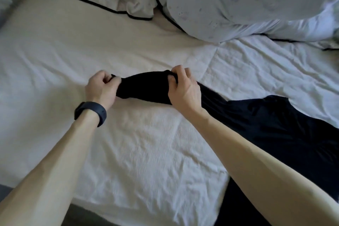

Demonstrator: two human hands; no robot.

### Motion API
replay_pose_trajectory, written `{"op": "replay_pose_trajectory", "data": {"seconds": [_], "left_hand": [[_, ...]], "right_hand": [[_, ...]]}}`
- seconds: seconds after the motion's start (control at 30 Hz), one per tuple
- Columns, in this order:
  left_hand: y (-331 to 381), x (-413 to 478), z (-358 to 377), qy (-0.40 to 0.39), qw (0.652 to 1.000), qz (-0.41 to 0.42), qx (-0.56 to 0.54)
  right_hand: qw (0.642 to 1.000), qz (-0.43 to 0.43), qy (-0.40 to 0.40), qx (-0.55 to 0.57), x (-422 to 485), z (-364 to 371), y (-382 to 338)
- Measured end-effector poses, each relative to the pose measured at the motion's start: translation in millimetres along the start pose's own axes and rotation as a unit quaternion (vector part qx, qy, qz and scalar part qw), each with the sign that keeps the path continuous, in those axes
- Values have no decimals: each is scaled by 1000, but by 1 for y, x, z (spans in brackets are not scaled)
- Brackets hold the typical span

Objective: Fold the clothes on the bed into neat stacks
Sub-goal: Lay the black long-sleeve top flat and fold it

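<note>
While the left hand (100,89) and right hand (183,88) each pinch one end, the black garment (266,124) trails toward the bed's (146,143) right edge, nearer the right arm.

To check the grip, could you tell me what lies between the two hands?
Head view: a bunched end of the black garment, held by the left hand and right hand.

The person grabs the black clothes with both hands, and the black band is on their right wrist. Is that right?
Not quite. The head view shows the black wristband on the left wrist, not the right. The rest holds: the left hand and the right hand both grip the black garment over the white bed sheet.
</note>
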State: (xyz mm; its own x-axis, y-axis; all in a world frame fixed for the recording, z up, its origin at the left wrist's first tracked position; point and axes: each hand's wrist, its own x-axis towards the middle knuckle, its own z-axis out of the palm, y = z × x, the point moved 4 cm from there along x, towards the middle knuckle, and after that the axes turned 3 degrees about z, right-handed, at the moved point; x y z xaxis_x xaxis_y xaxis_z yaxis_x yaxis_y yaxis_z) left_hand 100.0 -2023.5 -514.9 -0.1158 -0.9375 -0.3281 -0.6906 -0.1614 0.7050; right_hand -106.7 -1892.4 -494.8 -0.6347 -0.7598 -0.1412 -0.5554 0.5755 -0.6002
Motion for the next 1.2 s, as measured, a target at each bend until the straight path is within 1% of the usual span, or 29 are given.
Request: {"op": "replay_pose_trajectory", "data": {"seconds": [0.03,0.07,0.1,0.13,0.17,0.2,0.23,0.27,0.3,0.33,0.37,0.4,0.43,0.47,0.53,0.57,0.63,0.7,0.73,0.77,0.83,0.87,0.9,0.93,1.0,1.03,1.1,1.17,1.2], "left_hand": [[7,6,-7,54,998,20,-27],[14,10,-13,102,993,46,-38],[21,14,-17,130,988,73,-31],[26,17,-17,135,986,98,-11],[27,21,-14,120,986,113,26],[25,25,-9,91,987,110,77],[19,28,-2,53,985,85,139],[13,27,3,15,978,51,201],[10,24,9,-2,967,31,254],[12,18,14,4,958,39,286],[20,10,23,26,952,78,294],[31,-1,35,41,947,141,287],[44,-12,50,36,937,209,279],[55,-22,68,14,923,267,276],[73,-39,107,-61,899,328,284],[80,-46,125,-104,888,340,291],[89,-57,157,-163,867,349,317],[96,-63,179,-175,849,360,344],[100,-63,185,-171,844,364,354],[103,-62,187,-164,844,363,359],[108,-55,185,-131,863,343,348],[110,-51,181,-110,876,320,343],[109,-47,177,-93,882,300,351],[109,-46,177,-82,876,290,376],[111,-51,182,-65,857,293,419],[115,-57,187,-53,855,306,416],[128,-81,204,-39,853,357,379],[142,-121,232,-57,831,429,349],[145,-147,249,-86,813,466,338]], "right_hand": [[999,-25,39,21,2,-4,-4],[997,-49,51,31,4,-6,-5],[996,-73,36,35,7,-6,-5],[995,-90,-4,36,9,-4,-4],[993,-93,-59,40,8,-1,-2],[989,-85,-110,50,4,1,4],[986,-77,-134,59,-3,0,12],[987,-69,-130,63,-12,-4,23],[990,-57,-110,60,-21,-11,39],[995,-37,-80,55,-30,-22,58],[998,-2,-47,50,-38,-36,83],[998,42,-15,39,-43,-54,110],[996,84,16,18,-46,-74,138],[991,123,41,-14,-47,-94,165],[976,189,64,-82,-43,-130,214],[969,212,52,-117,-39,-145,233],[957,219,-13,-188,-26,-166,259],[947,194,-82,-242,-9,-175,275],[945,179,-103,-255,0,-178,280],[946,165,-107,-259,8,-179,282],[956,156,-63,-239,22,-181,284],[964,156,-28,-212,26,-182,284],[972,154,3,-180,28,-182,285],[977,149,18,-148,29,-180,285],[988,133,17,-80,22,-175,284],[991,130,27,-32,13,-173,283],[985,142,82,54,-22,-172,282],[972,162,149,82,-77,-171,286],[966,174,175,73,-109,-170,290]]}}
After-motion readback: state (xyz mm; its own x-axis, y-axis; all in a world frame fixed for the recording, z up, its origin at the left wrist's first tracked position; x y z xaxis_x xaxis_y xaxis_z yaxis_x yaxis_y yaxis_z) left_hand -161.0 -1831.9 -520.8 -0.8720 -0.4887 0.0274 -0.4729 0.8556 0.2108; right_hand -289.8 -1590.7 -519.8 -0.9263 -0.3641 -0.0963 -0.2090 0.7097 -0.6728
